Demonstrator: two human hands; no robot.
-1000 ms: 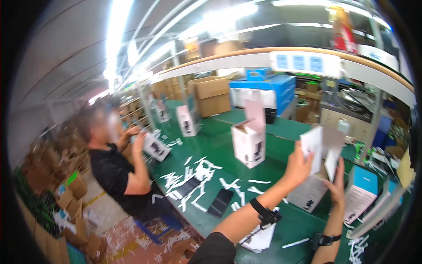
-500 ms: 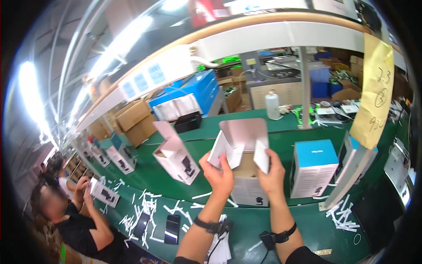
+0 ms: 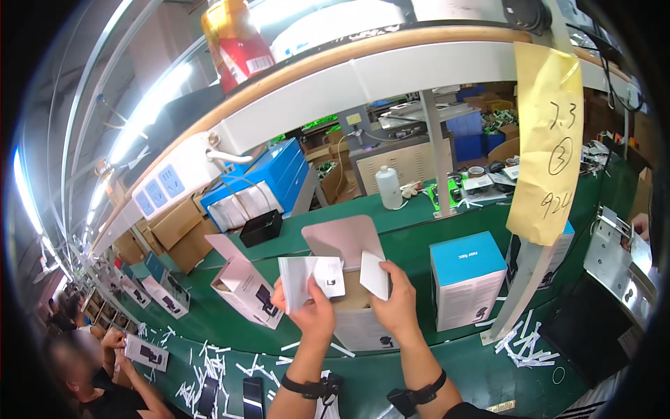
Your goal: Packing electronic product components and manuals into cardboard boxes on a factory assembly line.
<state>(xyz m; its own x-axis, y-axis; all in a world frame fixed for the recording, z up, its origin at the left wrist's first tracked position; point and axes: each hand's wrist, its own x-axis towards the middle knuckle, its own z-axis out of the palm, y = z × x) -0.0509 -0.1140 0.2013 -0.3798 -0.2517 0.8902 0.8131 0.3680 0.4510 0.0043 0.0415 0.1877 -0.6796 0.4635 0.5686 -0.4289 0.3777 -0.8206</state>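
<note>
White booklet (image 3: 294,279) is clamped in the left hand (image 3: 310,311), thumb in front and fingers bent behind, over the left side of the open box (image 3: 363,334). Thumb and fingers of the right hand (image 3: 398,307) pinch a white panel (image 3: 375,274) across the mouth; I cannot tell whether it is a flap. That box stands on the green table (image 3: 460,357), its lid (image 3: 343,236) raised beyond both hands. Left of it stands another open box (image 3: 244,292); to the right, a blue-topped box (image 3: 469,286). Paper strips (image 3: 525,347) lie near a metal post (image 3: 515,300). Farther back stands a bottle (image 3: 388,188); at far left, a co-worker (image 3: 105,394) holds a carton (image 3: 147,354).
</note>
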